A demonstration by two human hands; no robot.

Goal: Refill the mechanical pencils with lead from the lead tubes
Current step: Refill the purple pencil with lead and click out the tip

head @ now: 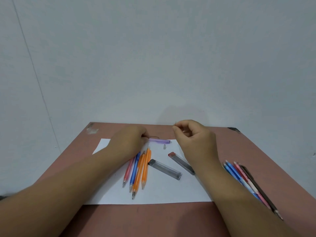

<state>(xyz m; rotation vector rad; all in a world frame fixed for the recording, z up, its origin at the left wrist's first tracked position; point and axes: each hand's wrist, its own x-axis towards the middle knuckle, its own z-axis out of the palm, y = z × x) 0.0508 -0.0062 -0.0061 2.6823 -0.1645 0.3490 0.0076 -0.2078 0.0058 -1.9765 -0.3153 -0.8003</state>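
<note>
head view: person at a brown table (153,218), white paper (171,190) under the work.
left hand (130,142): fingers curled round one end of the purple pencil (159,141), holding it low over the paper, barrel lying nearly flat, free end pointing right.
right hand (191,135): thumb and forefinger pinch a thin lead (175,123), a short tip showing above the fingers; other fingers loosely curled.
cap (164,146): small grey piece on the paper just below the pencil's free end, apart from it.
tubes: lead tube (165,169) and red-capped tube (181,163) lie on the paper, near the right wrist.
waiting stock: four pencils (138,170) beside the left hand; more pencils (246,180) off the paper, right.
step judged: feeding lead into the open barrel.
advice: tilt the open end up, steady the barrel, line the lead with the bore, light pinch; it likely snaps if bent.
</note>
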